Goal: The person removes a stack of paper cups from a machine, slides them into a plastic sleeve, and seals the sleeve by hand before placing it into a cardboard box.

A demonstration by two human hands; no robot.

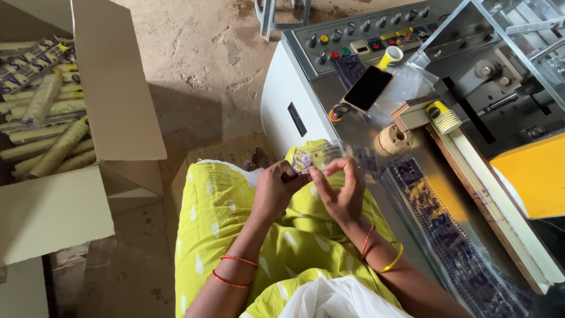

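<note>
Clear printed packet [329, 156] pinched by left hand [275, 187] and right hand [344, 191] fingertips.

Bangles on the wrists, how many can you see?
4: two red beaded bangles on the left forearm, plus one red beaded bangle and one yellow bangle on the right wrist. More may be hidden underneath.

A black smartphone [368, 88] lies on the grey machine top [329, 88]. Just behind it stands a yellow-and-white paper cup [391, 56], to its right a stack of yellow-rimmed cups [444, 118], and far left of it an open cardboard box [118, 88] of wrapped rolls [56, 150].
</note>
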